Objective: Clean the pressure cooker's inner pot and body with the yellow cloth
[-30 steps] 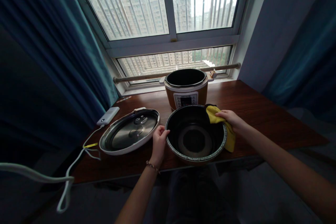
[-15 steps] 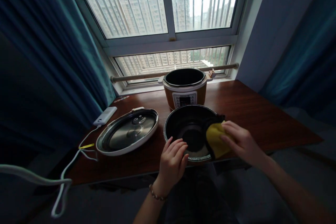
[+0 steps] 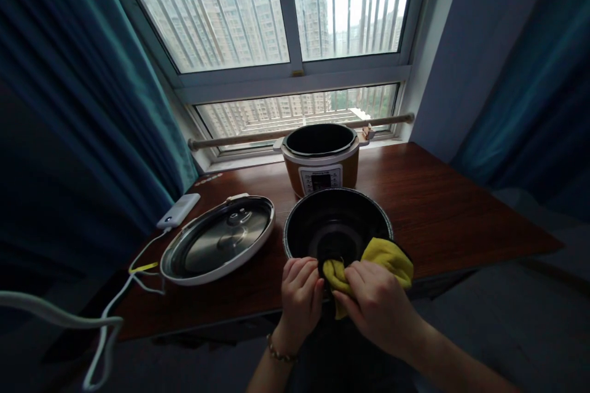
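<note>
A black inner pot point(image 3: 336, 209) with a speckled rim stands near the table's front edge. My left hand point(image 3: 300, 295) has its fingers curled over the near left part of the rim. My right hand point(image 3: 375, 304) is closed on a yellow and black cloth point(image 3: 387, 256), pressing it over the near rim just right of my left hand. Part of the cloth hangs in front of the pot, and another part bunches out to the right. Both hands and the cloth hide the near rim.
Behind the pot stands a brown and white electric cooker point(image 3: 321, 166). An upturned lid point(image 3: 221, 239) lies to the left. Beside it are a white power bank point(image 3: 179, 210) and a white cable point(image 3: 110, 307). The brown table point(image 3: 461, 209) ends below a barred window point(image 3: 295, 12).
My right hand has swept the cloth from the pot's right rim to the near rim, beside my left hand. My left fingers have closed from a loose spread onto the rim.
</note>
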Demonstrator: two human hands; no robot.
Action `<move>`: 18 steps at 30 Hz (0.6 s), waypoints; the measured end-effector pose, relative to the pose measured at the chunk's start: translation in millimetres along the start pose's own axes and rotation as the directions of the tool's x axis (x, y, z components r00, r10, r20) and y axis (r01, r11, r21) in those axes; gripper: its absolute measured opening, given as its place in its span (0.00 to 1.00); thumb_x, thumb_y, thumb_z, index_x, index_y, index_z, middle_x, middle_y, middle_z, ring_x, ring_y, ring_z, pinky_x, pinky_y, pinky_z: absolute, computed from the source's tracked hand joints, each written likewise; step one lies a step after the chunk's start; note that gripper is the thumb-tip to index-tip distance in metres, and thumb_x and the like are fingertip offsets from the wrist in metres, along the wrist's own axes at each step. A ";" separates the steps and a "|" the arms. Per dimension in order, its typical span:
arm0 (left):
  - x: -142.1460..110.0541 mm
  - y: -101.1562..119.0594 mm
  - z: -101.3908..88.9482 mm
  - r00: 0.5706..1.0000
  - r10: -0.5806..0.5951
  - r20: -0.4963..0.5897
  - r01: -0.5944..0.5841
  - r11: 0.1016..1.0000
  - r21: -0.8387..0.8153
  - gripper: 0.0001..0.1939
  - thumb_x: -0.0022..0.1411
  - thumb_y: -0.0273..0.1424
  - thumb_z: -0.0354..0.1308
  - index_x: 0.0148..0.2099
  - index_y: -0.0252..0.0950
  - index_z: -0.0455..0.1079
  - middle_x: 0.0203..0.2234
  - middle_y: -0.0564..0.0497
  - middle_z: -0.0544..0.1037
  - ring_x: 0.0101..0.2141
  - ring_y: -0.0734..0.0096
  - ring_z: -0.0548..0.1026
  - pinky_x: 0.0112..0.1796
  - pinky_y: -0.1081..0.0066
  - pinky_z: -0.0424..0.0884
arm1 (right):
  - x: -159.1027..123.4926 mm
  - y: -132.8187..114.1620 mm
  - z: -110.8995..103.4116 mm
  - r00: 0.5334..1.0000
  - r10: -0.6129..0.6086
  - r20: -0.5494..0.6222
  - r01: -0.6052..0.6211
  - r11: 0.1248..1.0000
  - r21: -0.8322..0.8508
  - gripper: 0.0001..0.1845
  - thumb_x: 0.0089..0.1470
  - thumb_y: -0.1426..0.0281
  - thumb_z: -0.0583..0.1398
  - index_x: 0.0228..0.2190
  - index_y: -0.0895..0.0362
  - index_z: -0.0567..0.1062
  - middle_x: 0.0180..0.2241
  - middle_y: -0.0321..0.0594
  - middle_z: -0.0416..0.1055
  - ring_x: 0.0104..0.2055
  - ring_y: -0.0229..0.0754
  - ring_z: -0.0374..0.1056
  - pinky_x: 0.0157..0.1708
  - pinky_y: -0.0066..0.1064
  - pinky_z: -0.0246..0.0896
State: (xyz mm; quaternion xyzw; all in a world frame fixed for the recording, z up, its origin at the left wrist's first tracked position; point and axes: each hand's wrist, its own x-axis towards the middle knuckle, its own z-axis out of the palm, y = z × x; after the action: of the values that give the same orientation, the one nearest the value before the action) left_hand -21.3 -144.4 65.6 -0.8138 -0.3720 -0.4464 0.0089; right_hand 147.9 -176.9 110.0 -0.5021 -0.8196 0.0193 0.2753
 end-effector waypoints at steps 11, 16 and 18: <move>-0.2 -4.1 2.0 0.998 0.036 -0.042 -0.036 0.999 -0.005 0.11 0.58 0.22 0.47 0.39 0.36 0.69 0.33 0.48 0.77 0.40 0.64 0.71 0.43 0.60 0.62 | 2.7 38.1 -15.8 0.976 -0.086 0.201 0.078 0.996 0.047 0.11 0.57 0.65 0.52 0.25 0.57 0.64 0.27 0.37 0.65 0.30 0.38 0.59 0.31 0.31 0.46; -1.6 -4.1 0.8 0.999 0.034 -0.038 -0.035 0.999 -0.019 0.11 0.58 0.21 0.47 0.40 0.36 0.69 0.33 0.49 0.77 0.41 0.64 0.71 0.44 0.59 0.61 | 13.5 78.5 -32.6 0.939 -0.175 0.295 0.126 0.976 0.178 0.14 0.58 0.64 0.51 0.24 0.57 0.63 0.26 0.36 0.64 0.31 0.36 0.58 0.31 0.29 0.48; -1.4 -3.0 0.0 0.999 0.020 -0.031 -0.021 0.999 -0.043 0.11 0.58 0.21 0.47 0.38 0.36 0.69 0.32 0.49 0.77 0.41 0.64 0.71 0.44 0.60 0.61 | 22.0 97.1 -36.7 0.938 -0.192 0.289 0.127 0.965 0.231 0.14 0.59 0.64 0.51 0.24 0.57 0.63 0.26 0.37 0.64 0.31 0.36 0.58 0.32 0.28 0.50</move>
State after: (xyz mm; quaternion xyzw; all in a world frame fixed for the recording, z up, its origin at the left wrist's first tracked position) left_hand -23.6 -143.1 63.7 -0.8107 -0.3538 -0.4665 0.0013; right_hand 236.6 -119.5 120.7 -0.3928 -0.8841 0.1609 0.1954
